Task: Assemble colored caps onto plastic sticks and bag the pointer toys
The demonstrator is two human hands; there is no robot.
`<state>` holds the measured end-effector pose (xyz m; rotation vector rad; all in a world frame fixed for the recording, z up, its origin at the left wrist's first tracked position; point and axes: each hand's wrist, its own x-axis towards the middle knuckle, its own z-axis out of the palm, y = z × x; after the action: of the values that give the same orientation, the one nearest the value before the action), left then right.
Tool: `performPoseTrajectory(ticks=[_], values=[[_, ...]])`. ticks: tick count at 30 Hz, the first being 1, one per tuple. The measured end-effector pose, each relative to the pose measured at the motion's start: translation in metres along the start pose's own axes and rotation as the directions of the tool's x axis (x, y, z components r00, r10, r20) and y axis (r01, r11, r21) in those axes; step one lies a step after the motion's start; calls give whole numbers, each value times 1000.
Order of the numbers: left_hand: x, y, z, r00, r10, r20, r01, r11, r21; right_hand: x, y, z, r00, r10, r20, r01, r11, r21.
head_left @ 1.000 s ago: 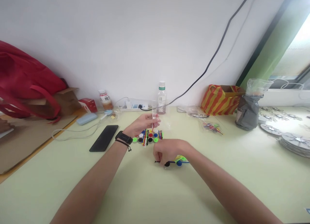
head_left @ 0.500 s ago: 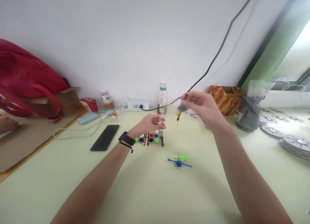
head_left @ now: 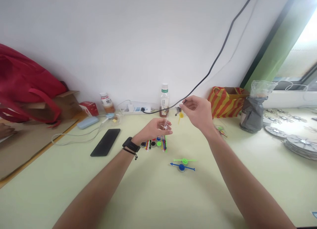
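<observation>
Currently my right hand (head_left: 198, 112) is raised above the table (head_left: 148, 196), fingertips pinched on a small black-and-yellow piece (head_left: 180, 114). My left hand (head_left: 156, 130), lower and near it, grips a thin clear stick (head_left: 165, 122) over the pile of coloured parts (head_left: 156, 144). I judge this a joining step. Piece and stick are near but apart, so mating them calls for fine alignment. A green-and-blue assembly (head_left: 183, 163) lies nearer me.

Small bottle (head_left: 107, 102) label, printed characters too blurred to read, taller bottle (head_left: 164, 103) green label, illegible
</observation>
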<state>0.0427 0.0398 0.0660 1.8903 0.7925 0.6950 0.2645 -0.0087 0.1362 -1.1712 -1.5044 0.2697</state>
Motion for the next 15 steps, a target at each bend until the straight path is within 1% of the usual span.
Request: performPoseTrajectory(ticks=[6,8,10,15], values=[[0,1,2,998,-1,-66,1,1000,-7,-3,2,2,995,14,103,11,970,-245],[0,2,2,996,-6,-84,6,1000,-3,-3,2,2,992,20,123,18,954,-300],[0,2,3,996,-10,-93,11,1000,1,-2,3,2,989,25,144,22,949,-315],[-1,1,5,997,-6,-72,5,1000,-15,-1,4,1,981,46,190,6,965,-264]])
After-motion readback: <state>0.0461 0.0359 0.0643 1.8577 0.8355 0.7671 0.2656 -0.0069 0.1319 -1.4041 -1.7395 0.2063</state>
